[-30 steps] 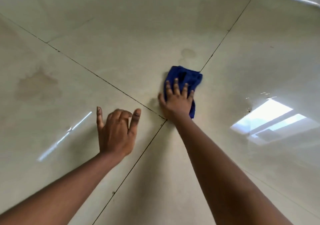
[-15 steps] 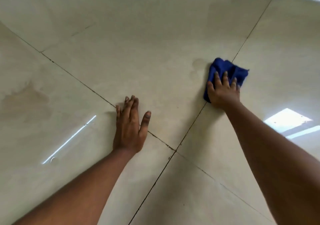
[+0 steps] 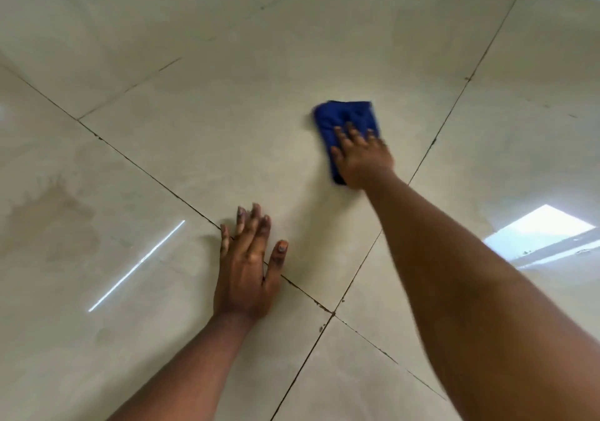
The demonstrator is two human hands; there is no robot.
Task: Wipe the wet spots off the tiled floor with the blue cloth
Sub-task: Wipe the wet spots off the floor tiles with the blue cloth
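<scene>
1. Your right hand [image 3: 362, 157], fingers spread flat on the blue cloth [image 3: 349, 120], has slid it left of the grout line onto the far middle tile, over the small damp mark seen earlier.
2. Your left hand [image 3: 248, 268] stays flat, fingers together, bracing across a near seam of the tiled floor [image 3: 227, 112].
3. A large wet spot [image 3: 48, 212] lies unwiped, well apart at left.

The tiled floor [image 3: 227, 122] is glossy, smooth cream ceramic with dark, gritty grout lines [image 3: 168, 190]. On it, the blue cloth [image 3: 349, 118] looks soft, matt and fuzzy.
</scene>
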